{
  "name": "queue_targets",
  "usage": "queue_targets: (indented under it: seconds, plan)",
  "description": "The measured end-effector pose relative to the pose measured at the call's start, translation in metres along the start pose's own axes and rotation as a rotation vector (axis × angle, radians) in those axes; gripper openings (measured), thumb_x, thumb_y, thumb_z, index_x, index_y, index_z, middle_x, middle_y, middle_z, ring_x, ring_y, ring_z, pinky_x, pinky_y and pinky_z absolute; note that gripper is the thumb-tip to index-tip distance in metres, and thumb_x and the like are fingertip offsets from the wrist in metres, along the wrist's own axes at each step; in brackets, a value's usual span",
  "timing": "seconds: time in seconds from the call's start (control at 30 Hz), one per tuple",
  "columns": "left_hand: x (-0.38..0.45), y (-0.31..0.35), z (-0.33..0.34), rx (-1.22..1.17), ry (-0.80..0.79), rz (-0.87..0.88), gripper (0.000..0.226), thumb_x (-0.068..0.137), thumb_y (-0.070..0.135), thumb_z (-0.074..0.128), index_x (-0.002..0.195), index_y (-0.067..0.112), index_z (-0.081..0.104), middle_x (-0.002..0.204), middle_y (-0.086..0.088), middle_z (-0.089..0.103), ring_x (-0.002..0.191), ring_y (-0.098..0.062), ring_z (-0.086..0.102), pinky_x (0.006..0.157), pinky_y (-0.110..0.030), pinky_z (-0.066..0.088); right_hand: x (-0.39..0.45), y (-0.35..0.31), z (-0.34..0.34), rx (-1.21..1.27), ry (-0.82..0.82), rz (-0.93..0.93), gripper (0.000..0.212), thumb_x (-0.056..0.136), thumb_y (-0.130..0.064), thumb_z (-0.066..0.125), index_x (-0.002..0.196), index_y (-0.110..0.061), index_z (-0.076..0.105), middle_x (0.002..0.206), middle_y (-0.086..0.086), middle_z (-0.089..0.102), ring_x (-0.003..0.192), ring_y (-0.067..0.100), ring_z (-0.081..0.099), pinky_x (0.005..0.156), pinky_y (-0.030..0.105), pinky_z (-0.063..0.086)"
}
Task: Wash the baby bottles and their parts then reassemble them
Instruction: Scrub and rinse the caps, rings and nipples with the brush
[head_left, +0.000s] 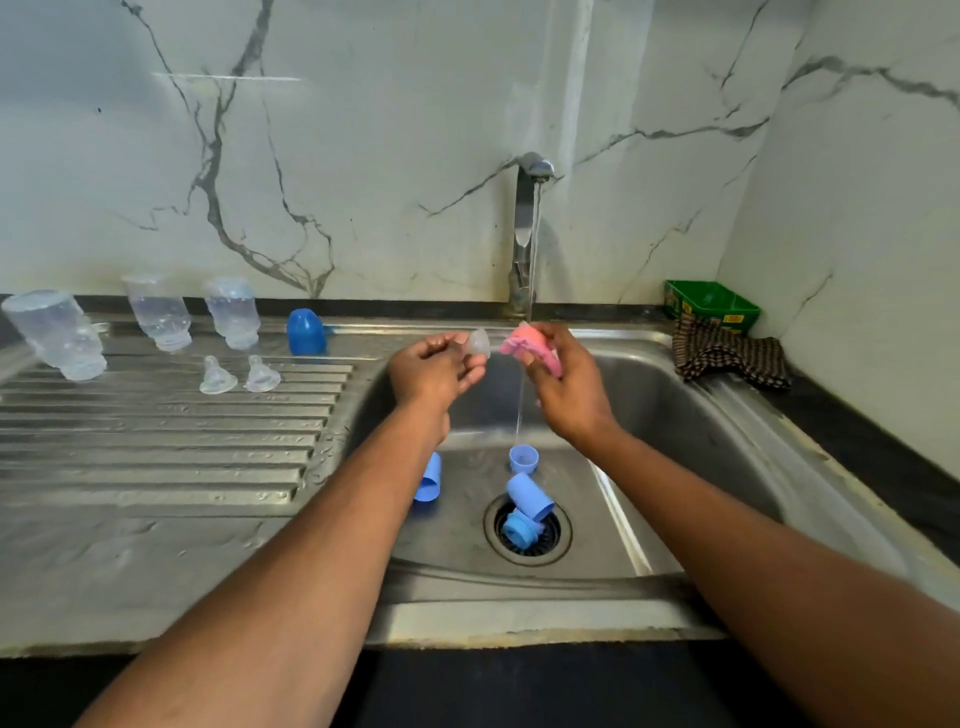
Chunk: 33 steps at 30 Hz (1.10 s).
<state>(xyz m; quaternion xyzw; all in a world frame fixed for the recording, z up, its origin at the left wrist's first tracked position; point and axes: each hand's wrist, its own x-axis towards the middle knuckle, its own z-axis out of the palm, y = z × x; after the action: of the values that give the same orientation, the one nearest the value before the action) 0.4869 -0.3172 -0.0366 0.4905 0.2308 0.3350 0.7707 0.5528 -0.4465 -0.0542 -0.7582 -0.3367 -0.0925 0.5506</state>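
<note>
Under the tap (529, 228): left grip (436, 371) pinching one clear teat (479, 344), right grip (563, 384) clutching one pink sponge (524, 343). Left of tap, three bottles (158, 312), two teats (218, 375), one blue cap (305, 331); below, four blue parts (529, 496).

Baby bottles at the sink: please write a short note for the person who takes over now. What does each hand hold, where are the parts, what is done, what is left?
Left hand: holds a clear teat over the basin.
Right hand: grips a pink sponge under the running tap, beside the teat.
On the drainboard: three clear bottles upside down, two teats, one dark blue cap. These look already washed.
In the sink: four light blue parts, two of them lying on the drain.
Left: finish this teat, wash the blue parts, then reassemble all bottles.
</note>
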Motion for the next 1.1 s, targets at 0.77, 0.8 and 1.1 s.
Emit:
queue_targets:
  seconds: [0.77,0.8,1.1]
  plan:
    - [0.009,-0.044,0.04,0.192,-0.216,0.04,0.007,0.084,-0.005,0.071,0.088,0.0,0.07,0.082,-0.017,0.07,0.069,-0.019,0.067,0.067,-0.022,0.06,0.022,0.034,-0.009,-0.118,0.001,0.26,0.016,0.093,-0.031,0.063,0.104,-0.021,0.07,0.092,-0.001,0.072,0.084,0.019,0.066,0.076,0.03,0.051]
    - [0.01,-0.044,0.039,0.209,-0.22,0.053,0.007,0.084,-0.005,0.071,0.089,-0.002,0.07,0.081,-0.016,0.07,0.068,-0.018,0.067,0.067,-0.022,0.059,0.022,0.035,-0.009,-0.189,0.004,0.281,0.019,0.092,-0.035,0.063,0.105,-0.023,0.07,0.094,0.001,0.073,0.087,0.022,0.066,0.077,0.032,0.052]
    - [0.019,-0.04,0.041,0.267,-0.121,0.137,0.013,0.085,0.005,0.074,0.078,0.016,0.072,0.065,0.005,0.071,0.058,-0.006,0.066,0.051,-0.015,0.049,0.026,0.022,-0.016,-0.124,0.168,0.362,0.048,0.07,-0.057,0.081,0.097,-0.018,0.071,0.085,-0.003,0.069,0.08,0.018,0.065,0.065,0.025,0.042]
